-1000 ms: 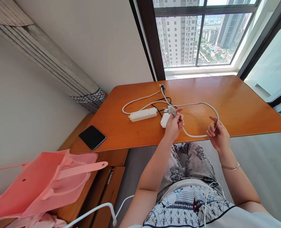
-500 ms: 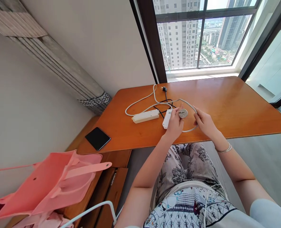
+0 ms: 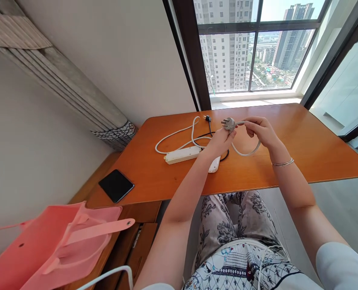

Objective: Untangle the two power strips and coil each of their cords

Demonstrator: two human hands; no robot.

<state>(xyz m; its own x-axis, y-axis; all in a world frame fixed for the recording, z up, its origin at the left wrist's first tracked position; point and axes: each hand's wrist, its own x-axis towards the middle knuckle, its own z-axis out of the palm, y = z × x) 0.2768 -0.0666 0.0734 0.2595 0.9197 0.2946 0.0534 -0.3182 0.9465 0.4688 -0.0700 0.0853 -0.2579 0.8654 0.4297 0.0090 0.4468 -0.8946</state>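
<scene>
Above the table, my left hand [image 3: 220,141] is closed around a grey-white power plug [image 3: 228,124], its metal prongs pointing left. My right hand [image 3: 261,129] pinches the white cord [image 3: 241,123] just behind that plug; the cord loops down below my fingers. A white power strip [image 3: 182,154] lies on the table to the left, with its cable curling behind it. Partly covered by my left forearm is a second white block [image 3: 214,165]. A black plug [image 3: 208,118] on a black cord rests farther back.
The brown wooden table [image 3: 302,149] stands below a window [image 3: 254,60]. A black tablet or phone [image 3: 116,185] lies at its left end. A pink bag [image 3: 58,241] sits lower left, beside wooden drawers [image 3: 139,245]. A curtain [image 3: 76,92] hangs at the left.
Both hands have risen and moved toward the window with the plug. My right hand has slid its hold closer to the plug. The view has shifted slightly.
</scene>
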